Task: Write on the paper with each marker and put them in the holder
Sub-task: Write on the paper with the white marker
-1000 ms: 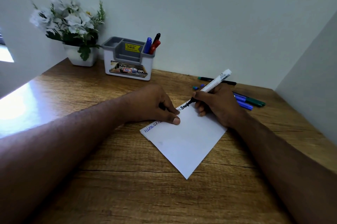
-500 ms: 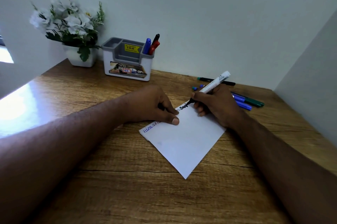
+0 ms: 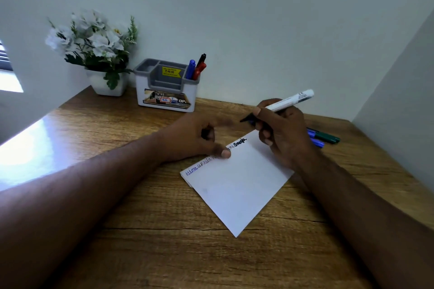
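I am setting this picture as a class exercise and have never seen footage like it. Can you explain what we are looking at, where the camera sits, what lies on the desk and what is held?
There is no machine here, only a person's two bare hands. The camera sits on their head, looking down. The right hand holds a white marker lifted off the paper, which bears handwriting. The left hand rests on the paper's edge. On the wooden desk stand a holder with pens and a flower pot; more markers lie behind the right hand.
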`<state>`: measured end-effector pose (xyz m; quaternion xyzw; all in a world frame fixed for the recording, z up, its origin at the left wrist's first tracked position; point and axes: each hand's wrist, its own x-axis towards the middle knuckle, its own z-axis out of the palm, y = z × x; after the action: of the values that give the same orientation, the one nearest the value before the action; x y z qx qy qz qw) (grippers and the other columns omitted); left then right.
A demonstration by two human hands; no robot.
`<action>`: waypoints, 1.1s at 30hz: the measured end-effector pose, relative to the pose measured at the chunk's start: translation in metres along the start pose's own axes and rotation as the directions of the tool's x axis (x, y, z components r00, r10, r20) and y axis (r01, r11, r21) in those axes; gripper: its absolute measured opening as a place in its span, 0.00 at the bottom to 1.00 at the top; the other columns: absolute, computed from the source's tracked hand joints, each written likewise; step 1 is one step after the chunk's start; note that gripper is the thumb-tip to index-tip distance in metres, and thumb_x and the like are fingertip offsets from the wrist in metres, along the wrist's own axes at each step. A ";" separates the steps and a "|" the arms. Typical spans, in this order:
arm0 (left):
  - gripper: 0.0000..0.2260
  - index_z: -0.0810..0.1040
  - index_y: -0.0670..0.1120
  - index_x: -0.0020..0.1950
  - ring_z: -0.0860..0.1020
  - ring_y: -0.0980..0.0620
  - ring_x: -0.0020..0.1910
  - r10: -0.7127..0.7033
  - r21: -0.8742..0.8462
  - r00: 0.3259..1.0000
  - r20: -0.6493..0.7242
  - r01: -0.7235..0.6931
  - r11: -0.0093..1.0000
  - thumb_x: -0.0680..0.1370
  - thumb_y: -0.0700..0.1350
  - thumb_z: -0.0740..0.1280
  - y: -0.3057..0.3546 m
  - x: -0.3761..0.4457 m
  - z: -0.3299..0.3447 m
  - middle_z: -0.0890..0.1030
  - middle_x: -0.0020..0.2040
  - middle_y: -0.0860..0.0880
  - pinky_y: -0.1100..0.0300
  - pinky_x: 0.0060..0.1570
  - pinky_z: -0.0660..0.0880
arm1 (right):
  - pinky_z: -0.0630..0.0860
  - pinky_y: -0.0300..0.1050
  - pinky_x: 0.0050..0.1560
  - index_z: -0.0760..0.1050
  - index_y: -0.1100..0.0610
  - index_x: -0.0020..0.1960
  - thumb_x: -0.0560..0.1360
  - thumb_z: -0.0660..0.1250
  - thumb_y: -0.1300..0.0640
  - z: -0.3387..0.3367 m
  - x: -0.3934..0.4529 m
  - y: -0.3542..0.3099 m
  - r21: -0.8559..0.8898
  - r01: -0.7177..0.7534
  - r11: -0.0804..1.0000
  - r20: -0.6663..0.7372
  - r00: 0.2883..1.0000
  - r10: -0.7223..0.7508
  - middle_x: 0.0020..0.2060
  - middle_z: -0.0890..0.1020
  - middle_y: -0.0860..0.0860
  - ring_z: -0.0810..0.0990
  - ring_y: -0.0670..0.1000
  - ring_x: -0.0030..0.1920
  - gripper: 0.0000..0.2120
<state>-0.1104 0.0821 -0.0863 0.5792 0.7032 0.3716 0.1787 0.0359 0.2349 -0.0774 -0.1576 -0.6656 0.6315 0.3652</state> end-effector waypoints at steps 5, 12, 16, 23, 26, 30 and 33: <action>0.47 0.48 0.64 0.76 0.78 0.59 0.34 0.018 -0.114 0.995 -0.097 -0.029 0.993 0.70 0.40 0.75 -0.007 0.001 -0.005 0.80 0.35 0.48 0.72 0.41 0.74 | 0.74 0.41 0.25 0.80 0.61 0.41 0.75 0.67 0.64 0.019 -0.008 0.000 0.093 -0.064 0.994 0.185 0.982 0.046 0.32 0.80 0.58 0.76 0.51 0.27 0.05; 0.52 0.38 0.65 0.75 0.74 0.61 0.30 0.026 -0.080 0.996 -0.090 -0.033 0.996 0.71 0.38 0.74 -0.006 0.003 -0.004 0.76 0.30 0.50 0.69 0.33 0.73 | 0.76 0.41 0.27 0.82 0.61 0.44 0.75 0.68 0.64 0.027 -0.009 0.005 -0.035 -0.132 0.991 0.241 0.961 0.137 0.35 0.83 0.59 0.79 0.51 0.29 0.04; 0.52 0.38 0.66 0.74 0.75 0.53 0.34 0.040 -0.049 0.996 -0.075 -0.043 0.998 0.70 0.40 0.74 -0.007 0.001 -0.005 0.78 0.37 0.40 0.52 0.42 0.77 | 0.75 0.40 0.29 0.82 0.61 0.47 0.74 0.71 0.61 0.033 -0.010 0.007 -0.117 -0.160 0.980 0.269 0.945 0.186 0.39 0.84 0.61 0.80 0.52 0.31 0.04; 0.53 0.37 0.65 0.74 0.80 0.53 0.41 0.054 -0.079 0.995 -0.086 -0.061 0.995 0.70 0.38 0.75 -0.009 0.003 -0.004 0.80 0.43 0.44 0.61 0.43 0.78 | 0.69 0.37 0.22 0.75 0.66 0.43 0.74 0.71 0.63 0.049 -0.010 -0.004 -0.184 0.000 0.983 0.196 0.980 0.037 0.27 0.80 0.56 0.76 0.48 0.21 0.07; 0.53 0.37 0.64 0.75 0.80 0.57 0.43 0.051 -0.061 0.994 -0.095 -0.056 0.997 0.71 0.37 0.74 -0.011 0.004 -0.004 0.81 0.44 0.49 0.63 0.45 0.78 | 0.67 0.35 0.20 0.76 0.69 0.43 0.72 0.73 0.62 0.054 -0.010 -0.004 -0.232 0.024 0.972 0.140 0.990 0.009 0.23 0.78 0.52 0.73 0.44 0.19 0.10; 0.50 0.38 0.61 0.76 0.77 0.61 0.38 0.075 -0.015 0.990 -0.117 -0.078 0.997 0.72 0.36 0.72 -0.008 0.004 -0.006 0.76 0.40 0.51 0.64 0.43 0.78 | 0.67 0.36 0.22 0.78 0.69 0.43 0.72 0.74 0.60 0.060 -0.013 0.000 -0.240 0.006 0.971 0.143 0.989 0.029 0.26 0.79 0.56 0.73 0.46 0.20 0.11; 0.49 0.40 0.60 0.77 0.74 0.63 0.35 0.085 -0.051 0.988 -0.128 -0.092 0.994 0.72 0.33 0.71 -0.009 0.004 -0.007 0.72 0.38 0.50 0.67 0.37 0.75 | 0.68 0.37 0.22 0.79 0.65 0.40 0.73 0.73 0.60 0.063 -0.012 0.002 -0.202 0.003 0.979 0.164 0.986 0.031 0.26 0.79 0.56 0.73 0.48 0.21 0.08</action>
<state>-0.1220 0.0833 -0.0875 0.5799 0.6758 0.4349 0.1338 0.0009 0.1815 -0.0790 -0.1454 -0.7532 0.5741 0.2863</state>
